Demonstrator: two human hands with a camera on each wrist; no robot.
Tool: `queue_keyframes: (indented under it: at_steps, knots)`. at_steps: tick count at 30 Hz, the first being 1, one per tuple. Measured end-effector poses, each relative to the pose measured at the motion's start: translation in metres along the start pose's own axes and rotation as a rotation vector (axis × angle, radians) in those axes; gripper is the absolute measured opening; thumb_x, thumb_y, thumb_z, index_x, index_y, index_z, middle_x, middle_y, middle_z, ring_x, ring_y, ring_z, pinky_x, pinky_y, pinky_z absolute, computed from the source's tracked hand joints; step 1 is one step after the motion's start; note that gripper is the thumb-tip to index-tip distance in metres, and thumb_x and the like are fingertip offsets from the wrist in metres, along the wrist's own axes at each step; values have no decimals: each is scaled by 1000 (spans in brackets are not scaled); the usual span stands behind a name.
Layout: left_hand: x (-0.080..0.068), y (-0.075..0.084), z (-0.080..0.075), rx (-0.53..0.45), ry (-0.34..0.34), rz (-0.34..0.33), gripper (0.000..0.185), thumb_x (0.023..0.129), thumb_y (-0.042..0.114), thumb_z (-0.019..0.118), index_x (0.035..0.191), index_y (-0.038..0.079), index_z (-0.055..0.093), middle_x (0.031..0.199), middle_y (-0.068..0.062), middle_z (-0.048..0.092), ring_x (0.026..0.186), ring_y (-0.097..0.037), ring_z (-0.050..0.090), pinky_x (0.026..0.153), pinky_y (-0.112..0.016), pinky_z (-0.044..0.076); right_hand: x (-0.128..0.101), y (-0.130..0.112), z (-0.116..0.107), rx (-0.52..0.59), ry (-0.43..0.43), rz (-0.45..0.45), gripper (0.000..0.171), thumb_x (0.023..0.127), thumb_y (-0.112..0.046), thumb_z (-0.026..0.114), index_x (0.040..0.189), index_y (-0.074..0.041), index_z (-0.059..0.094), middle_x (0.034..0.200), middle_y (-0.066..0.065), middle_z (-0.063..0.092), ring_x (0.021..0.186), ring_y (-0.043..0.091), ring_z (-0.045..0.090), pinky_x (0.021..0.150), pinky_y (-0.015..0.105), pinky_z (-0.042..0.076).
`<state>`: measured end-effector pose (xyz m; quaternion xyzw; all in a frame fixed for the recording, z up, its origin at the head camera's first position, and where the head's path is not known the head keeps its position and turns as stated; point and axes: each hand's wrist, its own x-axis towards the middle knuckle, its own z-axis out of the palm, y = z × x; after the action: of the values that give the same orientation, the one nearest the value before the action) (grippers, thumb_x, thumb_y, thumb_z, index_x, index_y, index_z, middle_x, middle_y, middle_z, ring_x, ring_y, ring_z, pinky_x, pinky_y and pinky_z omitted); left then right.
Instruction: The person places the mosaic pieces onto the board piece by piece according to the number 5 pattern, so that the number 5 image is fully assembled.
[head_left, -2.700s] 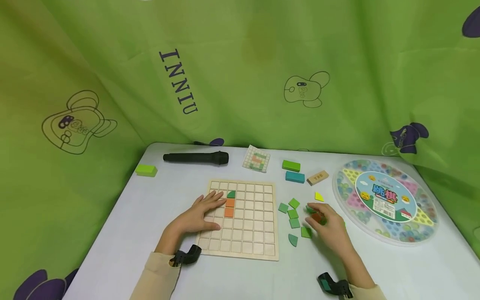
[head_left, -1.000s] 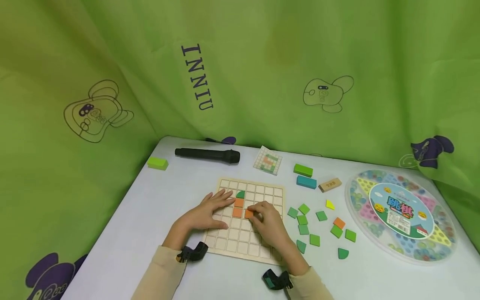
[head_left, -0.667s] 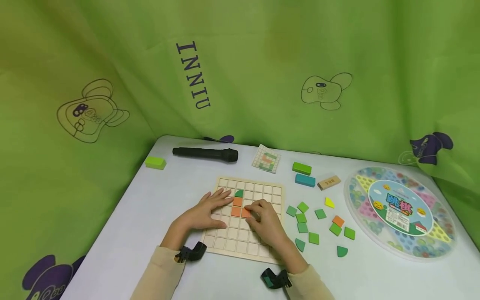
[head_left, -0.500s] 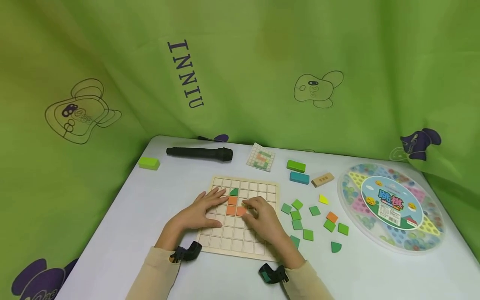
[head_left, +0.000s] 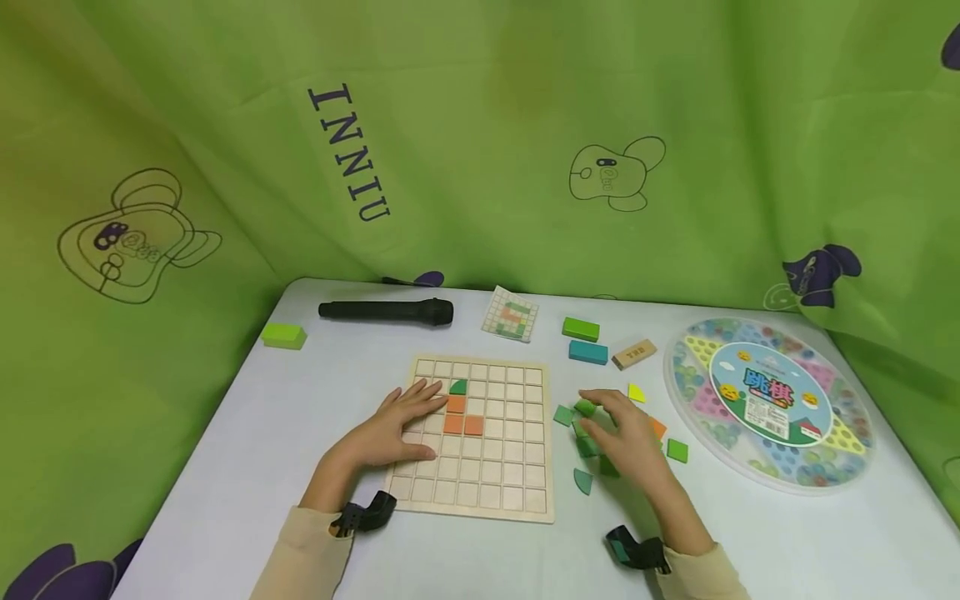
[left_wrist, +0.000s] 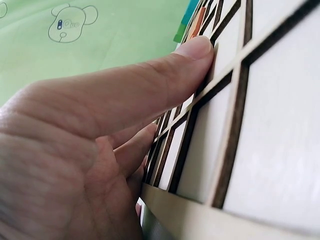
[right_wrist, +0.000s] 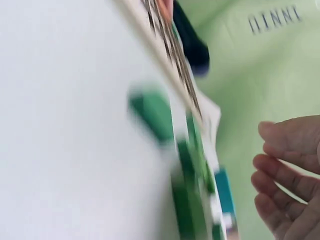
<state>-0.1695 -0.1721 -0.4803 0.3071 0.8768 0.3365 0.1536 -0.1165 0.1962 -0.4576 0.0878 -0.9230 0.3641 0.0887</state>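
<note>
A wooden grid board (head_left: 517,475) lies on the white table. It carries three orange square tiles (head_left: 454,414) in an L and a dark green quarter-round tile (head_left: 458,387). My left hand (head_left: 420,421) rests flat on the board's left side; the left wrist view shows its thumb (left_wrist: 150,85) pressed against the grid (left_wrist: 270,125). My right hand (head_left: 600,417) hovers over loose green tiles (head_left: 564,415) to the right of the board, its fingers (right_wrist: 285,165) relaxed with nothing in them. An orange tile (head_left: 657,427) peeks out behind that hand.
A black microphone (head_left: 386,312), a pattern card (head_left: 511,314) and a lime block (head_left: 282,336) lie at the back. Green (head_left: 581,328), teal (head_left: 588,352) and plain wooden (head_left: 633,354) blocks sit beside a round marble game box (head_left: 768,400). Green curtain surrounds the table.
My right hand left a third orange tile on the board and moved right to the loose green tiles. The left hand stayed flat on the board.
</note>
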Motion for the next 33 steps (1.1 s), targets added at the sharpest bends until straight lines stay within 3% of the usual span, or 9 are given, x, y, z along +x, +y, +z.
queue_keyframes:
  at_steps: [6, 10, 12, 15, 26, 33]
  knots:
    - [-3, -2, 0, 11, 6, -12, 82, 77, 42, 74, 146, 18, 38, 158, -4, 21, 147, -30, 8, 116, -56, 1, -20, 35, -30, -103, 73, 45, 36, 85, -9, 70, 120, -5, 64, 110, 11, 65, 90, 25, 61, 72, 40, 52]
    - [-5, -2, -2, 7, 6, -14, 82, 77, 42, 75, 146, 17, 38, 158, -4, 21, 147, -29, 8, 117, -56, 0, -31, 49, -41, -113, 70, 112, 34, 88, -8, 65, 122, -5, 62, 110, 13, 64, 93, 29, 60, 78, 45, 50]
    - [-4, -1, -2, 2, 6, -8, 82, 77, 41, 75, 146, 17, 38, 158, -4, 21, 147, -29, 9, 117, -56, 0, -35, 55, -44, -112, 74, 126, 34, 89, -5, 63, 122, -5, 61, 113, 14, 64, 100, 33, 61, 82, 53, 49]
    - [-2, -1, -1, 4, 6, 3, 82, 77, 41, 75, 146, 17, 38, 158, -4, 21, 147, -30, 9, 116, -56, 0, -39, 60, -45, -125, 72, 127, 34, 89, 1, 60, 123, -4, 61, 114, 16, 63, 102, 36, 61, 83, 55, 48]
    - [-1, 0, 2, 5, 6, -2, 81, 77, 40, 74, 146, 16, 39, 158, -4, 22, 147, -32, 8, 116, -57, 1, -39, 67, -45, -177, 69, 127, 37, 84, 5, 62, 120, -6, 63, 116, 13, 64, 100, 29, 61, 80, 37, 49]
    - [1, 0, 1, 11, 4, 1, 81, 78, 40, 74, 146, 16, 38, 158, -5, 22, 147, -32, 8, 116, -57, 1, -38, 66, -48, -170, 42, 157, 39, 84, 6, 56, 122, -2, 60, 120, 20, 60, 108, 36, 57, 87, 53, 45]
